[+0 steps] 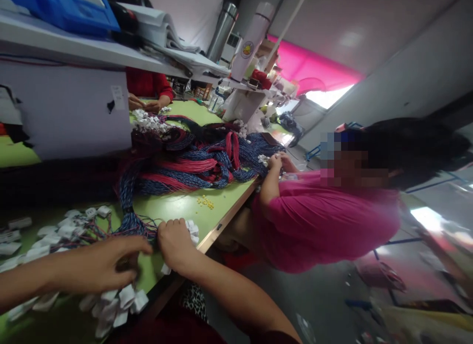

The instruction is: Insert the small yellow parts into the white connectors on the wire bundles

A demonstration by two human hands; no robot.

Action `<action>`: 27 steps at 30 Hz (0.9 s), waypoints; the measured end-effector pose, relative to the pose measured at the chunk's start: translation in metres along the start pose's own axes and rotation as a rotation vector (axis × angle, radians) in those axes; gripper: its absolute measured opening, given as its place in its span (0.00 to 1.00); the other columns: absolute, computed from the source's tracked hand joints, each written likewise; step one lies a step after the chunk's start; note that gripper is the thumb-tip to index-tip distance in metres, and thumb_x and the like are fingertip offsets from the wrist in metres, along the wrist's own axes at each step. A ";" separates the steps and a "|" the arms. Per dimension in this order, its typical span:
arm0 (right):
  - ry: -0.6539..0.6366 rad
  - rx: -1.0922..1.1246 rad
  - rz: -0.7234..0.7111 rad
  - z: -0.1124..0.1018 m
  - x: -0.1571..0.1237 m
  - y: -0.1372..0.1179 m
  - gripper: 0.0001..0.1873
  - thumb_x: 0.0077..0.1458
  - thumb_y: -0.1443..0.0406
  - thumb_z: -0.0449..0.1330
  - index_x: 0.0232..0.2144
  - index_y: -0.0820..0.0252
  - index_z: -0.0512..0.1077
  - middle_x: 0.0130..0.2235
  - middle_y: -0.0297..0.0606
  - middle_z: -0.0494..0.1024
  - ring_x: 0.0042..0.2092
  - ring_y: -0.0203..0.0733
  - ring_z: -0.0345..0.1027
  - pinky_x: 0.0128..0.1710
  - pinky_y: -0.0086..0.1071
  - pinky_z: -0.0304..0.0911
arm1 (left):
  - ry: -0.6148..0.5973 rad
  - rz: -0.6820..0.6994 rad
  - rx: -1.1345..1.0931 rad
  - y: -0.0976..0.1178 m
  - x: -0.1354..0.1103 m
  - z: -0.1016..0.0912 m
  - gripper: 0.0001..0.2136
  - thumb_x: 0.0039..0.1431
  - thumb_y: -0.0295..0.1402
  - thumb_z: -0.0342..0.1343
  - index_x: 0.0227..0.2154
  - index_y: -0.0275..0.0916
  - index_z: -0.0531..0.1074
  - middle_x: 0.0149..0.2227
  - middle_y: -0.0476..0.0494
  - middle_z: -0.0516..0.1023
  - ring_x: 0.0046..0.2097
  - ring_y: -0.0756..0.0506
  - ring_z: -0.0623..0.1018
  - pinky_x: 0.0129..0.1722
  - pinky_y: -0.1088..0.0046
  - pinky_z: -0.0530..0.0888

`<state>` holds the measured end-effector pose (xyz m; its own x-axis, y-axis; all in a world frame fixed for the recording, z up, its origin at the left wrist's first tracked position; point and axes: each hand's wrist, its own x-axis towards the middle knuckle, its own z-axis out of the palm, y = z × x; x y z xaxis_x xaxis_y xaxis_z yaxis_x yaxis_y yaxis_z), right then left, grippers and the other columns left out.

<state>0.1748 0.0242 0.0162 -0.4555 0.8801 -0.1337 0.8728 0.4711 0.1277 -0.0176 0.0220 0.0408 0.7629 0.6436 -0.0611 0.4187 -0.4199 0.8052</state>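
Observation:
My right hand (175,243) is closed at the table's front edge, around thin wires (146,226) that run in from the bundle on its left. White plastic connectors (192,230) stick out on its far side. To the left, my left hand (99,265) hovers over the table, thumb and fingers apart with a gap between them. Under and in front of it lie loose white connectors (116,304). Behind both hands, a thick blue-black wire bundle (127,198) ends in several connectors (70,228).
Large blue and red wire hanks (192,166) cover the back of the green table (173,203), near small yellow pieces (205,202). A co-worker in a pink shirt (325,221) sits at the right. Another person's red sleeve (162,85) shows beneath the white shelf (74,43).

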 end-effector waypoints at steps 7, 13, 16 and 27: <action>-0.094 0.040 0.054 0.004 0.001 0.003 0.08 0.51 0.70 0.53 0.35 0.67 0.70 0.36 0.51 0.76 0.36 0.46 0.69 0.35 0.38 0.60 | 0.091 -0.100 -0.126 0.010 0.076 0.010 0.29 0.47 0.27 0.49 0.56 0.33 0.60 0.55 0.35 0.70 0.57 0.38 0.68 0.56 0.61 0.65; 0.051 -0.087 -0.012 -0.002 -0.005 0.005 0.10 0.53 0.72 0.52 0.37 0.70 0.70 0.35 0.53 0.75 0.34 0.46 0.67 0.33 0.39 0.58 | 0.096 -0.038 -0.061 -0.006 0.069 0.030 0.39 0.40 0.24 0.51 0.60 0.31 0.51 0.62 0.30 0.56 0.63 0.36 0.58 0.61 0.57 0.56; 0.145 -0.120 -0.011 -0.005 -0.007 0.004 0.12 0.54 0.73 0.51 0.39 0.73 0.69 0.33 0.51 0.74 0.34 0.46 0.65 0.33 0.39 0.57 | 0.161 -0.066 -0.019 -0.009 0.070 0.037 0.40 0.39 0.22 0.51 0.61 0.30 0.49 0.62 0.28 0.57 0.62 0.36 0.58 0.61 0.56 0.57; 0.219 -0.076 -0.038 -0.023 -0.002 0.016 0.17 0.60 0.72 0.39 0.39 0.68 0.68 0.37 0.50 0.72 0.40 0.50 0.63 0.44 0.47 0.56 | 0.414 -0.170 -0.210 -0.015 0.091 0.036 0.18 0.46 0.25 0.53 0.43 0.33 0.71 0.42 0.35 0.77 0.43 0.39 0.74 0.43 0.66 0.68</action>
<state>0.1855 0.0315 0.0413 -0.5221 0.8495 0.0757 0.8424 0.4998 0.2013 0.0634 0.0641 0.0016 0.4148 0.9099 0.0037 0.3794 -0.1767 0.9082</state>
